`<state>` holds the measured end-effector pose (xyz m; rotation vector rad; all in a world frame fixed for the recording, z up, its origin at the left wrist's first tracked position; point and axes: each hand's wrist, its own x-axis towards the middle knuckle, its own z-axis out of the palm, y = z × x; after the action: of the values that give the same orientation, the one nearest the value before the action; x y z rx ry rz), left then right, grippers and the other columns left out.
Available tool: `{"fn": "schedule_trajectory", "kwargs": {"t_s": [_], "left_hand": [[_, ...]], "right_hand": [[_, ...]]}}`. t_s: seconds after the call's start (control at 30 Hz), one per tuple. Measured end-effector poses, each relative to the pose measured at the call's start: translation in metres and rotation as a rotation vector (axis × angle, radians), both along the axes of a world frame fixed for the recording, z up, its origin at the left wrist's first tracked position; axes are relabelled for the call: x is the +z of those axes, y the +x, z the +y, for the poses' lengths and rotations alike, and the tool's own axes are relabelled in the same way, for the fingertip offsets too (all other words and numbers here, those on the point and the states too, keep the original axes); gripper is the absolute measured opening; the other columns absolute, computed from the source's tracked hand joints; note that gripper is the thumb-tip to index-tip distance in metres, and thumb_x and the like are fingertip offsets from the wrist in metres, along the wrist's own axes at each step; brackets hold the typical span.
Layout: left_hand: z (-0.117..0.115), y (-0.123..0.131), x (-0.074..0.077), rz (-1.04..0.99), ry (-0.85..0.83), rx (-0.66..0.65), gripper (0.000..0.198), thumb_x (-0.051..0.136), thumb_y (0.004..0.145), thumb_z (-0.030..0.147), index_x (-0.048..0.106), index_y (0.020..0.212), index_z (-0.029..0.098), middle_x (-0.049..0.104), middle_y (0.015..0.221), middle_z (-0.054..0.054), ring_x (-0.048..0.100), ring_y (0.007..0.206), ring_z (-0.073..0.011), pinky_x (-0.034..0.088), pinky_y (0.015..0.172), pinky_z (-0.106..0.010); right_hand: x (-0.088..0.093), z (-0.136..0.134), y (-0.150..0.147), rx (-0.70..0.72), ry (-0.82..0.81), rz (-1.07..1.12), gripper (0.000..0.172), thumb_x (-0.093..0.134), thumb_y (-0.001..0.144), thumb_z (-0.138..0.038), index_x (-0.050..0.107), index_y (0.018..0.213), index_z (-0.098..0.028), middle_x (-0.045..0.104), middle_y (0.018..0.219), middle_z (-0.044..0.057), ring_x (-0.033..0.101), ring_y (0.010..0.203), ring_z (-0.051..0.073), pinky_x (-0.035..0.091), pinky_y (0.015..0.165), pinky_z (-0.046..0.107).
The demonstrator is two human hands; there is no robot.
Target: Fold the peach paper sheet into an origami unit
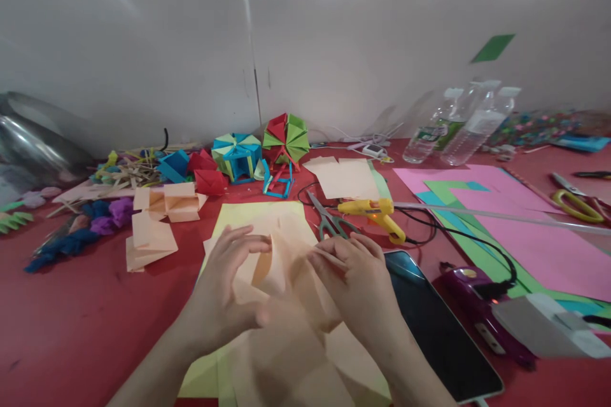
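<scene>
Peach-coloured folded paper (305, 286) stands partly opened over the work area, its folds slightly blurred. My right hand (356, 273) pinches a folded edge of it between thumb and fingers. On the other side, my left hand (229, 286) is curved, with thumb and fingers apart, and its fingertips are close to or touching the paper's left edge. Beneath lie more peach sheets and a yellow sheet (229, 213). Grey-handled scissors (330, 219) rest just beyond my right hand. Part of the folded paper is hidden behind my fingers.
A yellow glue gun (375, 213) with a black cord lies beyond a phone (434, 324). To the right are a purple power strip (489, 315) and pink paper (525, 222). Folded peach pieces (150, 235), paper wheels (236, 156) and plastic bottles (477, 124) surround the work.
</scene>
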<state>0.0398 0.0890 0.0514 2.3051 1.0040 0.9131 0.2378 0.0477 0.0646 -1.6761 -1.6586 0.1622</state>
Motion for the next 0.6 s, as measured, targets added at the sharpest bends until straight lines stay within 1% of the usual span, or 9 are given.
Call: {"fn": "schedule_trajectory", "kwargs": {"t_s": [0.03, 0.1, 0.17, 0.23, 0.3, 0.33, 0.43, 0.5, 0.6], "left_hand": [[-0.001, 0.001, -0.002, 0.045, 0.037, 0.050, 0.068, 0.049, 0.065, 0.074, 0.051, 0.109, 0.023, 0.054, 0.119, -0.012, 0.034, 0.125, -0.0326, 0.018, 0.105, -0.055], [-0.003, 0.007, -0.008, 0.121, 0.103, 0.155, 0.056, 0.063, 0.068, 0.056, 0.049, 0.108, 0.021, 0.054, 0.119, -0.012, 0.036, 0.124, -0.0321, 0.015, 0.106, -0.057], [-0.007, 0.015, -0.013, 0.147, 0.146, 0.236, 0.043, 0.066, 0.070, 0.042, 0.050, 0.103, 0.020, 0.057, 0.113, -0.011, 0.046, 0.117, -0.0294, 0.013, 0.107, -0.057], [-0.009, 0.022, -0.015, 0.155, 0.131, 0.310, 0.043, 0.066, 0.070, 0.034, 0.049, 0.107, 0.019, 0.060, 0.108, -0.009, 0.055, 0.106, -0.0264, 0.014, 0.107, -0.057], [-0.010, 0.026, -0.014, 0.151, 0.092, 0.366, 0.048, 0.065, 0.071, 0.032, 0.048, 0.113, 0.018, 0.061, 0.104, -0.008, 0.059, 0.095, -0.0237, 0.014, 0.108, -0.056], [-0.010, 0.027, -0.014, 0.150, 0.069, 0.379, 0.047, 0.065, 0.071, 0.033, 0.049, 0.112, 0.017, 0.061, 0.101, -0.007, 0.059, 0.092, -0.0228, 0.015, 0.108, -0.055], [-0.008, 0.027, -0.012, 0.167, 0.026, 0.375, 0.029, 0.063, 0.073, 0.036, 0.059, 0.093, 0.016, 0.063, 0.091, -0.006, 0.058, 0.090, -0.0225, 0.018, 0.107, -0.053], [-0.008, 0.027, -0.012, 0.188, 0.038, 0.365, 0.019, 0.060, 0.076, 0.035, 0.062, 0.082, 0.017, 0.063, 0.086, -0.004, 0.057, 0.092, -0.0226, 0.020, 0.106, -0.052], [-0.009, 0.028, -0.012, 0.198, 0.093, 0.349, 0.016, 0.057, 0.080, 0.033, 0.064, 0.077, 0.019, 0.065, 0.079, -0.003, 0.057, 0.089, -0.0222, 0.020, 0.106, -0.052]], "right_hand": [[-0.001, 0.000, -0.001, -0.002, -0.002, 0.005, 0.016, 0.056, 0.081, -0.027, 0.057, 0.066, -0.023, 0.066, 0.065, -0.004, 0.058, 0.065, 0.015, 0.028, 0.093, 0.038], [-0.002, 0.000, -0.004, 0.005, -0.001, 0.005, 0.016, 0.056, 0.081, -0.026, 0.056, 0.065, -0.023, 0.065, 0.063, -0.005, 0.057, 0.064, 0.014, 0.028, 0.093, 0.037], [-0.003, 0.000, -0.008, 0.012, 0.007, 0.004, 0.016, 0.056, 0.081, -0.026, 0.056, 0.065, -0.023, 0.064, 0.062, -0.005, 0.056, 0.063, 0.014, 0.029, 0.092, 0.036], [-0.004, 0.000, -0.011, 0.019, 0.017, 0.012, 0.016, 0.056, 0.081, -0.026, 0.055, 0.066, -0.023, 0.065, 0.064, -0.005, 0.056, 0.063, 0.013, 0.030, 0.091, 0.036], [-0.005, 0.000, -0.012, 0.022, 0.019, 0.014, 0.016, 0.056, 0.081, -0.026, 0.055, 0.066, -0.023, 0.065, 0.065, -0.005, 0.056, 0.064, 0.014, 0.031, 0.089, 0.036], [-0.005, 0.001, -0.013, 0.021, 0.017, 0.009, 0.016, 0.056, 0.081, -0.026, 0.054, 0.066, -0.023, 0.065, 0.065, -0.005, 0.056, 0.064, 0.014, 0.031, 0.088, 0.036], [-0.007, 0.003, -0.013, 0.014, 0.008, -0.018, 0.015, 0.056, 0.081, -0.024, 0.053, 0.066, -0.023, 0.064, 0.061, -0.005, 0.057, 0.064, 0.015, 0.031, 0.087, 0.036], [-0.007, 0.004, -0.012, 0.019, 0.007, -0.034, 0.016, 0.055, 0.081, -0.024, 0.054, 0.066, -0.023, 0.065, 0.061, -0.005, 0.057, 0.063, 0.015, 0.031, 0.087, 0.036], [-0.006, 0.004, -0.011, 0.046, -0.026, -0.048, 0.016, 0.056, 0.081, -0.025, 0.057, 0.065, -0.023, 0.066, 0.064, -0.005, 0.058, 0.063, 0.014, 0.031, 0.088, 0.036]]}}
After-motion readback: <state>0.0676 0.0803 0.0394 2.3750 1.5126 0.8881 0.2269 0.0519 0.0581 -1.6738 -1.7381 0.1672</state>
